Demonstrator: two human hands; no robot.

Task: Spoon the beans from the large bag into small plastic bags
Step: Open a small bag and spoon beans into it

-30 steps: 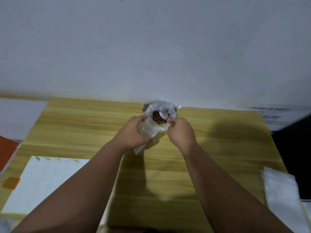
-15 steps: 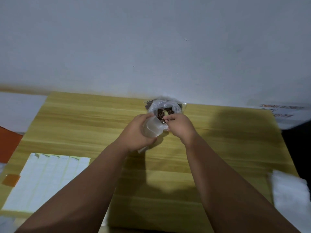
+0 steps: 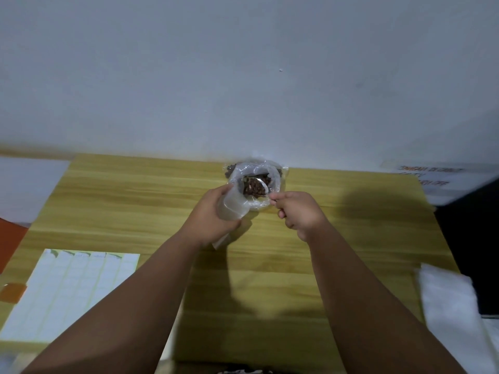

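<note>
A large clear bag (image 3: 275,175) of dark brown beans (image 3: 253,186) stands open at the table's far edge, against the wall. My left hand (image 3: 213,215) grips a small clear plastic bag (image 3: 232,205), its mouth held open just in front of the large bag. My right hand (image 3: 299,211) pinches the handle of a spoon (image 3: 263,184), whose bowl sits in the beans inside the large bag. The lower end of the small bag pokes out under my left hand.
The wooden table (image 3: 351,228) carries a white sheet of labels (image 3: 67,292) at the near left and white paper or bags (image 3: 453,306) at the near right. An orange object (image 3: 10,238) lies off the left edge. A wall rises right behind the table.
My right hand has drawn back to the right and toward me, with the spoon's bowl now showing in the beans. The left hand keeps holding the small bag open.
</note>
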